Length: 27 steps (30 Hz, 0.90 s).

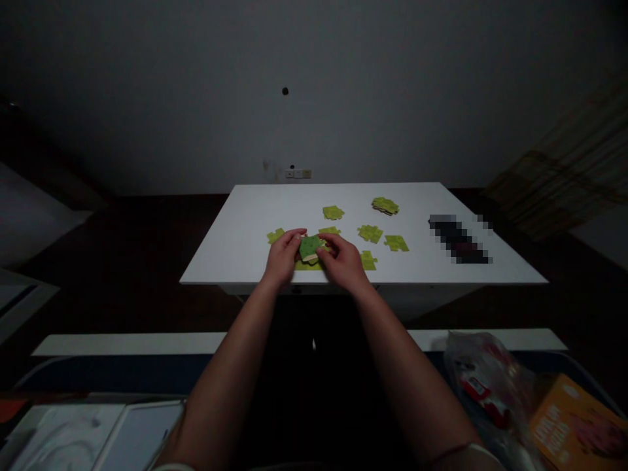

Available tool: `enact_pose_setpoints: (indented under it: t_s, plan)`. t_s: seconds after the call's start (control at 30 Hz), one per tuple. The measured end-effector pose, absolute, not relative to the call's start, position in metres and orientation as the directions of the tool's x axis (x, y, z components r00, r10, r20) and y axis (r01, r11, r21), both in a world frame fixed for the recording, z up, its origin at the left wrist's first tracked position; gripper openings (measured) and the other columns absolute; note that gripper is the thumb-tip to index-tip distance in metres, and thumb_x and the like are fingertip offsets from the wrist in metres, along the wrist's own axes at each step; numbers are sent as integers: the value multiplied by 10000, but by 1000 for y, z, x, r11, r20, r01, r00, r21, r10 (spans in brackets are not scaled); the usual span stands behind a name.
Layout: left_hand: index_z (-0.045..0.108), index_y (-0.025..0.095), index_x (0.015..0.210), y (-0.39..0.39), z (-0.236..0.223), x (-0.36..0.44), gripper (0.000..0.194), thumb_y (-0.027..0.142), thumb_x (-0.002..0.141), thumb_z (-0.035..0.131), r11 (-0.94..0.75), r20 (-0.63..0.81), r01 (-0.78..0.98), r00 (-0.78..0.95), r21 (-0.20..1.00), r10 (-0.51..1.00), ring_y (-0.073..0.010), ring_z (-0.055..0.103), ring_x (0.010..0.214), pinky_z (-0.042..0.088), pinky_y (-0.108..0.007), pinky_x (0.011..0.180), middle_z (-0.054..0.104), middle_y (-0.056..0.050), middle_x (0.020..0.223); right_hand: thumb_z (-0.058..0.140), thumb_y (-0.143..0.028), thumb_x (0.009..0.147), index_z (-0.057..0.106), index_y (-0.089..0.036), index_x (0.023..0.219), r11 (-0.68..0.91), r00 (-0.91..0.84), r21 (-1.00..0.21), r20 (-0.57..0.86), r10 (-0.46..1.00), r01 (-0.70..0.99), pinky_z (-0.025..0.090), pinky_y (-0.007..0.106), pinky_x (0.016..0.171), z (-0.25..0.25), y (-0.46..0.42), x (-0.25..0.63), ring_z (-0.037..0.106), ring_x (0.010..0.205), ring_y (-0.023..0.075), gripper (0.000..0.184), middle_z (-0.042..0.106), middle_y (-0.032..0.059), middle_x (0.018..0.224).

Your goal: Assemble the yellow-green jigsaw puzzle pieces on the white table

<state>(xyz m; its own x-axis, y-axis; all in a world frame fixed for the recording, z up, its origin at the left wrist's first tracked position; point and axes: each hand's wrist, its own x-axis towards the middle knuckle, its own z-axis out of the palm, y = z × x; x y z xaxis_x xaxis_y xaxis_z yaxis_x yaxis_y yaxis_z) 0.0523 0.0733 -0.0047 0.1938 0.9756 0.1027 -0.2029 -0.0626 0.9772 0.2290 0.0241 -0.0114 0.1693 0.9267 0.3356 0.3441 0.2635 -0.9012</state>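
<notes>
Both my hands are stretched out over the near edge of a white table (235, 252). Between them they pinch a small stack of green jigsaw pieces (311, 248), tilted and lifted just above the tabletop. My left hand (283, 256) grips the stack's left side, and my right hand (343, 260) grips its right side with the fingers curled. More yellow-green puzzle pieces lie loose around them: one at the left (275, 235), one behind (333, 212), and one just right of my right hand (367, 260).
Further loose pieces lie at the right (396, 243) and a small pile at the back (385, 205). A dark blurred object (458, 239) lies on the table's right part. A plastic bag (483, 383) and an orange box (579, 425) sit near me at the lower right.
</notes>
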Motion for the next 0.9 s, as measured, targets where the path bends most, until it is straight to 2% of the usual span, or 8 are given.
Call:
enact_pose_setpoints:
  t_s: [0.07, 0.2, 0.37, 0.5, 0.6, 0.7, 0.77, 0.9]
  plan:
    - [817, 204, 1181, 73, -4, 51, 345, 353, 871, 806, -37, 86, -212, 227, 977, 970, -237, 769, 995, 638, -378, 905, 808, -80, 1107, 749, -355, 954, 810, -230, 1328, 252, 208, -922, 320, 924, 295, 662, 422, 862, -15, 26, 230, 753, 859, 233, 399, 833, 88, 1099]
    - [812, 209, 1205, 71, -3, 50, 458, 166, 749, 814, -54, 111, -208, 269, 977, 957, -262, 792, 1071, 636, -426, 1006, 831, -77, 1074, 716, -347, 999, 798, -233, 1338, 255, 216, -927, 318, 923, 276, 672, 437, 888, -19, 28, 233, 774, 864, 231, 367, 828, 97, 1120]
    - [799, 209, 1240, 70, 0, 49, 450, 189, 793, 844, -108, 157, -192, 264, 975, 952, -276, 790, 1117, 629, -469, 1074, 828, -99, 1154, 647, -344, 1011, 790, -238, 1359, 275, 204, -921, 336, 919, 277, 677, 455, 891, -21, 30, 236, 774, 914, 259, 392, 820, 83, 1072]
    - [775, 229, 1320, 71, 0, 48, 473, 177, 850, 786, -167, 187, -101, 233, 981, 954, -262, 761, 1100, 623, -461, 1046, 791, -101, 1212, 706, -317, 943, 789, -243, 1386, 331, 149, -920, 364, 919, 208, 682, 453, 977, -18, 28, 234, 802, 1052, 260, 457, 839, 99, 1230]
    - [747, 269, 1398, 69, 3, 50, 535, 111, 891, 678, -273, 263, 9, 230, 962, 937, -274, 713, 1241, 563, -503, 1166, 750, -102, 1367, 786, -359, 934, 801, -257, 1399, 345, 87, -920, 365, 927, 186, 692, 443, 970, -12, 24, 231, 817, 1038, 246, 477, 838, 116, 1342]
    - [731, 295, 1383, 65, 6, 53, 629, 26, 829, 604, -351, 323, 64, 267, 934, 908, -292, 623, 1412, 449, -542, 1305, 701, -87, 1448, 827, -367, 926, 833, -275, 1368, 345, 47, -909, 365, 930, 235, 701, 448, 944, -8, 20, 229, 824, 998, 243, 452, 856, 109, 1316]
    - [710, 303, 1348, 63, 7, 53, 659, 8, 767, 607, -320, 291, 57, 290, 946, 912, -305, 616, 1392, 472, -554, 1279, 682, -83, 1411, 846, -358, 909, 850, -283, 1335, 354, 35, -904, 373, 927, 238, 702, 466, 963, -8, 19, 228, 831, 1021, 254, 432, 863, 103, 1311]
    - [639, 323, 1324, 63, 6, 48, 664, 61, 716, 690, -132, 135, -31, 326, 991, 936, -294, 672, 1137, 606, -497, 1023, 666, -62, 1226, 881, -393, 882, 863, -267, 1246, 337, 51, -933, 346, 937, 129, 711, 493, 987, -11, 20, 227, 851, 1024, 272, 386, 884, 100, 1179]
